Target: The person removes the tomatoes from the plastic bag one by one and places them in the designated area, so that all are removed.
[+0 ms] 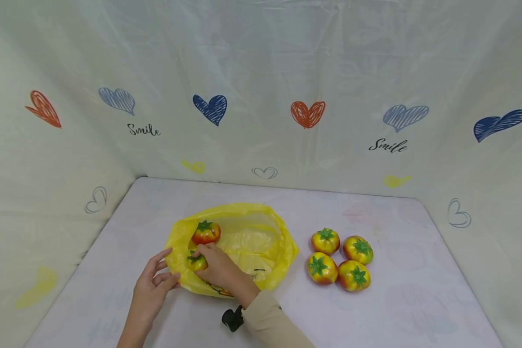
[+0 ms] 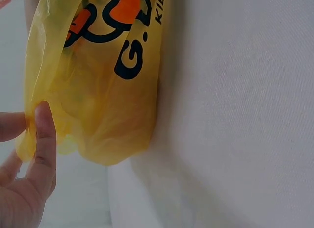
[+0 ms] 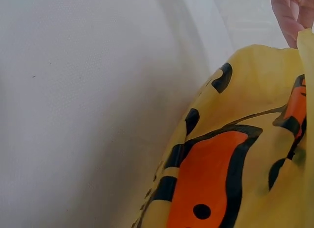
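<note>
Tomatoes (image 1: 208, 234): two in yellow bag (image 1: 252, 241), right hand (image 1: 222, 269) gripping one | four outside, to that hand's right | left hand (image 1: 154, 279) pinching rim (image 1: 174, 238)

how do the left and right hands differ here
The left hand pinches the edge of the yellow bag, while the right hand reaches into its opening and grips a green-topped fruit. Above the left hand the visible forearm is bare; above the right hand there is a beige sleeve. Both hands are holding something.
</note>
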A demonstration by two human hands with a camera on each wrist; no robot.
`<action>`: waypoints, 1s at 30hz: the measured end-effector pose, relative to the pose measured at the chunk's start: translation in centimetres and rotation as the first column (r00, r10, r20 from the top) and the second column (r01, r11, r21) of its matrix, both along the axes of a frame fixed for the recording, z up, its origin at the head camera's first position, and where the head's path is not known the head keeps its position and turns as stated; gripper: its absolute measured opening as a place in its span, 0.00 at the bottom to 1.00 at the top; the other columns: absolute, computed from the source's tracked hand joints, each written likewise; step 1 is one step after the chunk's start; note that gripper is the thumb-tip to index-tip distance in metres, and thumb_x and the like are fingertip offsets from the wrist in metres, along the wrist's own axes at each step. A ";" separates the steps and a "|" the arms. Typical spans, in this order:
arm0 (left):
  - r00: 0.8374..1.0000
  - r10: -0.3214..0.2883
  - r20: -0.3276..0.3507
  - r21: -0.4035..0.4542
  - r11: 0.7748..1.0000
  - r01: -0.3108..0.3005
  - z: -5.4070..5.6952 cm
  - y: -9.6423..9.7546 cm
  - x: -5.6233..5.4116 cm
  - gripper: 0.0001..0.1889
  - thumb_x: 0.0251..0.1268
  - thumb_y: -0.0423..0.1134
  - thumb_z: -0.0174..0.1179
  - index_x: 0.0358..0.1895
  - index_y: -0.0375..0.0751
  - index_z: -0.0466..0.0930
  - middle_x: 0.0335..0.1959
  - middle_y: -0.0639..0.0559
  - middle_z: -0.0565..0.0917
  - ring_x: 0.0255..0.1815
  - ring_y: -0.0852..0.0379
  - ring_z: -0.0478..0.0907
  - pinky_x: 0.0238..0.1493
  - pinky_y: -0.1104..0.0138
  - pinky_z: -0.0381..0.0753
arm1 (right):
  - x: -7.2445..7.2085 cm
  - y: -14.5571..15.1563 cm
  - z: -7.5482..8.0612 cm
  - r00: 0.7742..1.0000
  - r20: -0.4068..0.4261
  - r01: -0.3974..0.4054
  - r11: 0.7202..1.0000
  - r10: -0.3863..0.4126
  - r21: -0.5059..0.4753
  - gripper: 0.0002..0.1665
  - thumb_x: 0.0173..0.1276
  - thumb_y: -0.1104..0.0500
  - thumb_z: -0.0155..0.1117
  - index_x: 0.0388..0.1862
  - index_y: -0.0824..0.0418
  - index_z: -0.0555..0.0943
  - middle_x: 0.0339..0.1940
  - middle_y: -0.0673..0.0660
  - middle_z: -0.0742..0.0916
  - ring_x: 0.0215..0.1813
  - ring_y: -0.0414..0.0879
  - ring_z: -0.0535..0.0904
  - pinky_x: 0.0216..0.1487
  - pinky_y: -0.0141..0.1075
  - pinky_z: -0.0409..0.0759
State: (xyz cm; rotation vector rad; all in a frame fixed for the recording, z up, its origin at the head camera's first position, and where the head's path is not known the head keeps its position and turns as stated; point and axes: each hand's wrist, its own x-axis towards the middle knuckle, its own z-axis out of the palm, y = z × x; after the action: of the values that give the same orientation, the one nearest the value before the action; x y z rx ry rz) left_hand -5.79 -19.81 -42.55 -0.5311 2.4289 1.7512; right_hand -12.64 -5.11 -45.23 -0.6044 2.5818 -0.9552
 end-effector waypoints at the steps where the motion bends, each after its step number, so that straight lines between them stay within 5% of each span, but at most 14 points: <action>1: 1.000 0.000 0.001 0.000 1.000 0.000 0.0 0.0 0.0 0.32 0.64 0.28 0.54 0.70 0.48 0.55 0.62 0.39 0.66 0.33 0.71 0.77 0.39 0.72 0.83 | -0.1 0.1 -0.1 1.000 -0.018 0.004 1.000 -0.004 -0.014 0.12 0.61 0.60 0.64 0.44 0.49 0.76 0.48 0.48 0.78 0.43 0.37 0.73 0.47 0.26 0.76; 7: 1.000 0.022 -0.005 -0.022 1.000 -0.022 -0.8 -0.3 -0.1 0.32 0.62 0.30 0.56 0.70 0.48 0.57 0.59 0.40 0.68 0.32 0.68 0.78 0.38 0.71 0.84 | -0.3 0.7 -1.6 0.996 -0.079 -0.035 0.998 0.039 0.050 0.06 0.59 0.66 0.61 0.33 0.56 0.80 0.33 0.48 0.77 0.33 0.37 0.68 0.34 0.23 0.72; 13: 1.000 0.015 0.006 -0.017 1.000 -0.014 0.0 0.0 -0.1 0.32 0.63 0.29 0.54 0.70 0.48 0.56 0.61 0.39 0.67 0.32 0.72 0.77 0.38 0.73 0.83 | -0.6 0.6 -1.2 1.000 0.025 -0.003 0.998 0.002 0.068 0.16 0.59 0.58 0.66 0.47 0.57 0.78 0.42 0.48 0.79 0.40 0.38 0.72 0.44 0.26 0.76; 20: 1.000 0.009 0.019 -0.019 1.000 -0.008 0.1 0.0 -0.2 0.32 0.64 0.29 0.54 0.70 0.48 0.55 0.62 0.39 0.66 0.32 0.71 0.77 0.39 0.73 0.83 | -0.6 0.6 -0.5 0.991 0.130 0.021 0.999 -0.015 -0.048 0.35 0.58 0.52 0.68 0.63 0.51 0.67 0.60 0.50 0.76 0.58 0.42 0.73 0.60 0.36 0.75; 30: 1.000 0.004 0.029 -0.018 1.000 -0.003 0.0 -0.1 0.0 0.32 0.64 0.30 0.54 0.70 0.49 0.55 0.62 0.39 0.66 0.33 0.70 0.78 0.40 0.72 0.83 | -0.7 0.2 -0.3 0.995 0.086 -0.057 0.998 0.057 -0.003 0.36 0.58 0.55 0.69 0.64 0.40 0.67 0.60 0.52 0.73 0.54 0.43 0.73 0.53 0.35 0.79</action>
State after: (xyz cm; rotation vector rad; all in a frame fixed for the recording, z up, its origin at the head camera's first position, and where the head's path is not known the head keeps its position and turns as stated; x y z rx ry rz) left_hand -5.79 -19.90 -42.54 -0.5588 2.4277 1.7131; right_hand -13.34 -4.88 -45.55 -0.6194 2.4752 -0.9431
